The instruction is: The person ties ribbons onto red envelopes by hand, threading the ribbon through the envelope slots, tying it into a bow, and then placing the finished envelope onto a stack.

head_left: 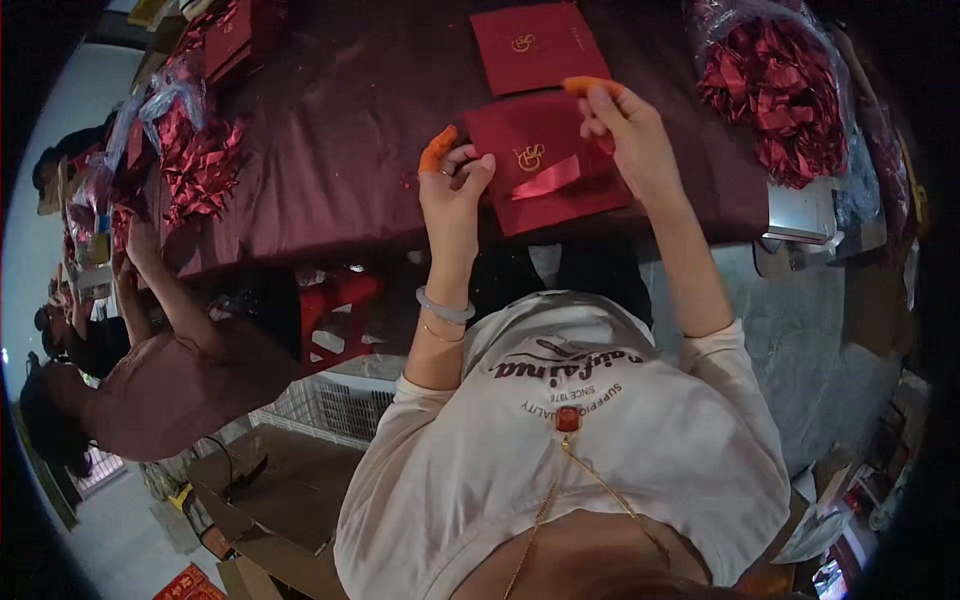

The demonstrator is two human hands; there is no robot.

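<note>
I hold a dark red envelope (545,160) with a gold emblem and a red ribbon strip across it, just above the table's near edge. My left hand (452,185), with an orange finger cot on the index finger, grips its left edge. My right hand (625,125), also wearing an orange finger cot, pinches its upper right corner. A second red envelope (537,45) lies flat on the maroon tablecloth (340,130) just beyond.
A clear bag of shiny red ribbon bows (775,90) sits at the right of the table. More bows (200,155) and red boxes (230,40) lie at the left, where another person (170,375) works. A red stool (335,315) stands below the table.
</note>
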